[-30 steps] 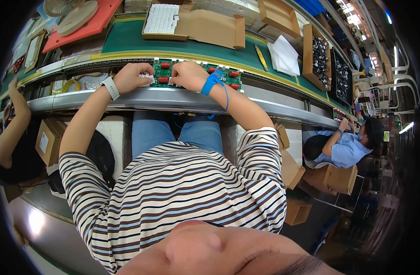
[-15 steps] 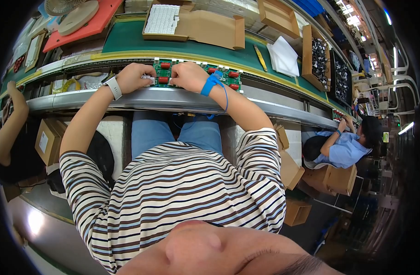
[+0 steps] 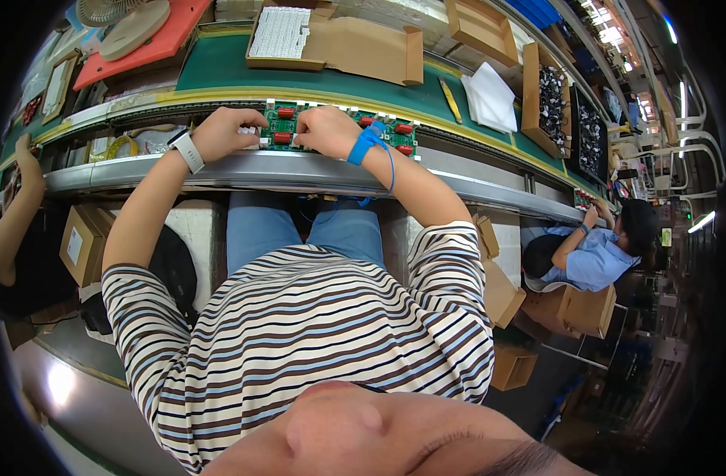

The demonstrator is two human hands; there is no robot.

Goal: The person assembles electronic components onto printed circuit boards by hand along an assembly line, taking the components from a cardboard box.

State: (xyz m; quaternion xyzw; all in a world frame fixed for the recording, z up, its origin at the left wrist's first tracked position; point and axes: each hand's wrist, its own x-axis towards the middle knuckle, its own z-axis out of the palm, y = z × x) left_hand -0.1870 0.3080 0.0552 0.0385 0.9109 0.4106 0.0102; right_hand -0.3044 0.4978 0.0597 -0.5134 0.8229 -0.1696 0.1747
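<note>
On the green circuit board (image 3: 343, 127), both hands (image 3: 224, 133) press.

The flat circuit board (image 3: 339, 127) is green, dotted with small red block components (image 3: 286, 136) and white connectors along its far edge; the coiled wrist strap (image 3: 364, 144) on the right hand (image 3: 325, 132) is bright blue; the watch band (image 3: 188, 149) at the left hand (image 3: 224, 132) is white; the shirt (image 3: 299, 333) carries cream, brown and pale blue stripes; the jeans (image 3: 260, 226) are mid blue; the conveyor belt (image 3: 220, 70) is dark green with a yellow edge; the foam tray (image 3: 133, 49) is orange-red; the open cardboard box (image 3: 363, 51) is tan.
</note>
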